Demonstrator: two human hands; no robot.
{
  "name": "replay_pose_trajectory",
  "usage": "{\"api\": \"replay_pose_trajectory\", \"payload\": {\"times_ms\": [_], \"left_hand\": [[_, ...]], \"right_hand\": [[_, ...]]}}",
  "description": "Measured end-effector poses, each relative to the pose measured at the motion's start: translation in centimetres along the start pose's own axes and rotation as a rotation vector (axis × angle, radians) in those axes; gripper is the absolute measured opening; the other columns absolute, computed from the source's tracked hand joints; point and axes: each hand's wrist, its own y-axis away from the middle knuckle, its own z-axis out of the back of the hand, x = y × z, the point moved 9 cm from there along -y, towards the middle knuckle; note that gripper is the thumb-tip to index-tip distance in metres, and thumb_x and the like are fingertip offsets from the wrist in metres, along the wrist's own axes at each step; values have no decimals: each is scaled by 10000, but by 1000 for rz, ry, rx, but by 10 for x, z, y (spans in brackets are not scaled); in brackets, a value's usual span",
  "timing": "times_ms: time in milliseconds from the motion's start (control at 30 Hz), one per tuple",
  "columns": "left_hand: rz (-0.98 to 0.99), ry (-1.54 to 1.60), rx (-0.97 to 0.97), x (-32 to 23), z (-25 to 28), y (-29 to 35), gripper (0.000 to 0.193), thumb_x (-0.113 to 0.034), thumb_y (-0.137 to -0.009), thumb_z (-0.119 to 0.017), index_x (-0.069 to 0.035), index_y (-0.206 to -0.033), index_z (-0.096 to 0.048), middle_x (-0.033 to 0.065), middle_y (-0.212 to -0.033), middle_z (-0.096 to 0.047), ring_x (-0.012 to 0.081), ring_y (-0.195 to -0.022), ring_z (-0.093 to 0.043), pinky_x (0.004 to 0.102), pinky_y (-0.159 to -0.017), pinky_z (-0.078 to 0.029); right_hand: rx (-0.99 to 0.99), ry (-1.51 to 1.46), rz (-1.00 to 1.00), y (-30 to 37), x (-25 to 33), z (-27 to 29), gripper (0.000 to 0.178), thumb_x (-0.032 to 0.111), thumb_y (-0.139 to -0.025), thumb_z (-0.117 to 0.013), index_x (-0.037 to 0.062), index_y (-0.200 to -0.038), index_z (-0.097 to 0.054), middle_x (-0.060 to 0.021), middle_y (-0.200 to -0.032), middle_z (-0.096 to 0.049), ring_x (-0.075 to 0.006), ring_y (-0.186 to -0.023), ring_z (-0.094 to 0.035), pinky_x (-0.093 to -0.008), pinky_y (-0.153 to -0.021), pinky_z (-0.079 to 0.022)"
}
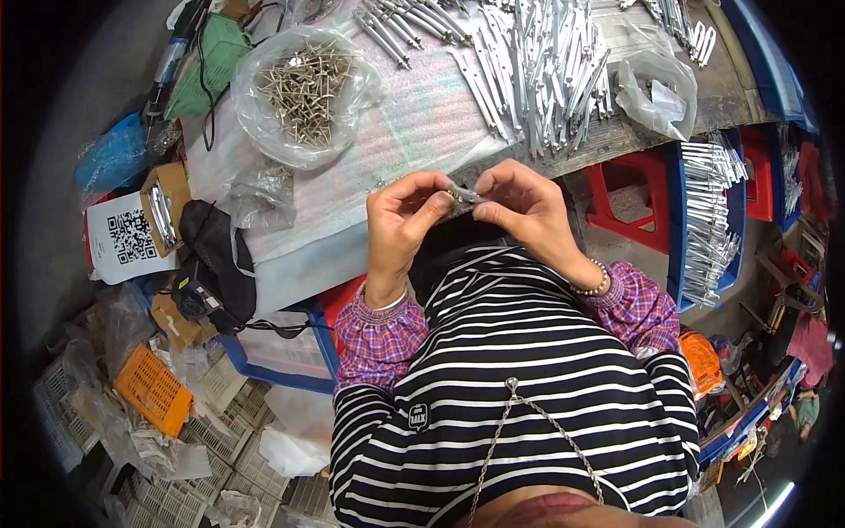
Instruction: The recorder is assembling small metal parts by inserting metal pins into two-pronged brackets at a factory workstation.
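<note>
My left hand (403, 224) and my right hand (531, 211) meet in front of my chest at the table's near edge. Between their pinched fingertips is a small, crumpled, see-through plastic bag (460, 201). A few tiny brassy or dark bits show at it, too small to name. Both hands are closed, thumbs against forefingers. Beyond the left hand, a large clear bag (251, 132) lies open with many metal pins or screws (310, 92) in it. Past the right hand, long thin silvery metal strips (550, 66) lie in a heap, with darker rods (409, 26) beside them.
Another clear bag (656, 92) sits at the table's right edge. A small crumpled bag (264, 195) and a black pouch (220, 255) lie left. Blue trays of metal strips (704, 220) and red stools (629, 202) stand right. Crates (224, 431) cover the lower left floor.
</note>
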Motion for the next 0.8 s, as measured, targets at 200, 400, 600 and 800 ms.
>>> {"api": "replay_pose_trajectory", "payload": {"times_ms": [200, 400, 600, 800], "left_hand": [[-10, -62, 96, -4, -4, -1, 83, 40, -788, -629, 42, -868, -648, 28, -787, -618, 70, -698, -562, 188, -618, -433], [-61, -227, 184, -12, -9, -3, 69, 31, -767, -638, 26, -832, -659, 38, -742, -607, 86, -693, -560, 199, -612, -420], [-123, -363, 229, -20, -10, -4, 73, 27, -738, -647, 14, -807, -663, 58, -723, -625, 112, -676, -577, 222, -617, -434], [-246, -526, 302, -34, -18, -5, 98, 53, -693, -635, 13, -777, -664, 87, -726, -643, 154, -674, -608, 246, -627, -458]], "right_hand": [[12, 452, 337, 5, 39, -9, 172, -51, -690, -686, -18, -841, -610, -86, -841, -591, -144, -757, -593, -244, -637, -468], [25, 562, 507, 12, 45, -14, 231, -42, -651, -705, 0, -858, -612, -105, -821, -599, -201, -727, -607, -270, -610, -476], [41, 664, 601, 15, 51, -21, 247, -27, -644, -710, 14, -866, -611, -106, -815, -597, -228, -683, -606, -289, -570, -475], [32, 675, 668, 18, 51, -22, 245, -14, -642, -712, 15, -862, -609, -97, -801, -600, -226, -681, -609, -294, -560, -479]]}}
